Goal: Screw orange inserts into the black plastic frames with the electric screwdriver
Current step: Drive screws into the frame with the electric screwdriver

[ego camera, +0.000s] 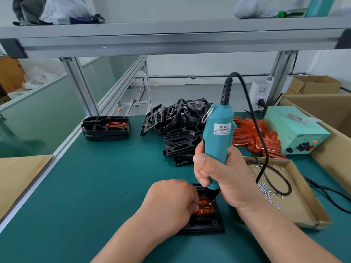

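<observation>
My right hand (218, 171) grips the teal electric screwdriver (219, 135), held upright with its tip down on an orange insert (206, 206). That insert sits in a black plastic frame (207, 223) lying flat on the green mat near me. My left hand (171, 202) rests on the frame's left side, fingers curled at the insert's edge; what the fingertips hold is hidden. A heap of black frames (176, 126) lies at the back middle. Loose orange inserts (256, 137) are piled to its right.
A stack of frames with an insert on top (106, 127) stands at the back left. A shallow cardboard tray (296, 204) with small screws (266, 190) lies to the right, the screwdriver cable looping over it. The power supply box (296, 130) stands at the back right. An aluminium shelf (171, 40) spans overhead.
</observation>
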`<state>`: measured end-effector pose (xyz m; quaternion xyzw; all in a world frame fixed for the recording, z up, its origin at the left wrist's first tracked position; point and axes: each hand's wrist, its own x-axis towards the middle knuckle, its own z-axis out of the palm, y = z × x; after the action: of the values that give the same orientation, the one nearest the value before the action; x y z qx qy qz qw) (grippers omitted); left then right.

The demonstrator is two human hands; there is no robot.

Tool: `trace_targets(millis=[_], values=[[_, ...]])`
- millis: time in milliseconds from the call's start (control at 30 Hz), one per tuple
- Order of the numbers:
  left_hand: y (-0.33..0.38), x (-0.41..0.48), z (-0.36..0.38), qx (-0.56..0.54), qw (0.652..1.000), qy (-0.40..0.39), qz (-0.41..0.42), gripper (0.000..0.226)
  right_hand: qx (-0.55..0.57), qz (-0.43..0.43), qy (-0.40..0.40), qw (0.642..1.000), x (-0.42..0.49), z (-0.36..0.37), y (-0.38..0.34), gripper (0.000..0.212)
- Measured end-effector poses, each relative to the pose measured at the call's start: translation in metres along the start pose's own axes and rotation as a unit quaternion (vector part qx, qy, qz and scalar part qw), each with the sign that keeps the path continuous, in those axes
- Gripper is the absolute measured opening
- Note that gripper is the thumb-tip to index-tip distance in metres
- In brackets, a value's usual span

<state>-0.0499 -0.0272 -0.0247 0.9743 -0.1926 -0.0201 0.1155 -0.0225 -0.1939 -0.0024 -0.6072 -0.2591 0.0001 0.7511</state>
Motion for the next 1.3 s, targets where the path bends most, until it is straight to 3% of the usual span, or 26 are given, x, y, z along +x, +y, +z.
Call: trace_targets(millis=[300, 500, 667, 767, 867, 933, 967, 1067, 1133, 1200, 1300], values=[[0.0, -0.001, 0.0, 0.01, 1.0, 0.0, 0.001, 0.019, 0.027, -0.004, -0.035, 0.999, -0.003, 0.001, 0.0, 0.016], [0.003, 0.0, -0.002, 0.013, 1.0, -0.003, 0.004, 0.018, 0.047, -0.087, -0.027, 0.995, 0.001, -0.001, -0.01, 0.03], [-0.001, -0.003, -0.006, -0.001, 0.999, 0.014, 0.033, 0.018, 0.141, -0.085, 0.071, 0.984, 0.003, -0.012, -0.009, 0.041], [-0.007, -0.005, -0.01, -0.047, 0.998, 0.019, 0.046, 0.018, 0.196, -0.047, 0.166, 0.965, 0.005, -0.023, -0.001, 0.024], [-0.015, -0.006, -0.016, -0.174, 0.984, 0.022, 0.027, 0.011, 0.231, -0.036, 0.225, 0.946, 0.008, -0.035, 0.005, 0.015], [-0.023, -0.002, -0.018, -0.318, 0.947, 0.047, -0.023, 0.013, 0.244, -0.034, 0.244, 0.938, 0.01, -0.039, 0.008, 0.017], [-0.027, -0.001, -0.021, -0.41, 0.909, 0.053, -0.056, 0.018, 0.249, -0.031, 0.251, 0.935, 0.01, -0.04, 0.009, 0.018], [-0.033, 0.004, -0.026, -0.653, 0.749, 0.032, -0.103, 0.032, 0.259, -0.026, 0.263, 0.929, 0.009, -0.04, 0.011, 0.02], [-0.033, 0.004, -0.028, -0.73, 0.674, 0.02, -0.113, 0.033, 0.262, -0.024, 0.27, 0.926, 0.009, -0.038, 0.011, 0.019], [-0.031, 0.004, -0.029, -0.744, 0.655, 0.008, -0.132, 0.03, 0.267, -0.022, 0.272, 0.924, 0.008, -0.035, 0.011, 0.019], [-0.027, 0.005, -0.029, -0.736, 0.662, -0.005, -0.137, 0.024, 0.267, -0.019, 0.268, 0.926, 0.007, -0.033, 0.01, 0.019]])
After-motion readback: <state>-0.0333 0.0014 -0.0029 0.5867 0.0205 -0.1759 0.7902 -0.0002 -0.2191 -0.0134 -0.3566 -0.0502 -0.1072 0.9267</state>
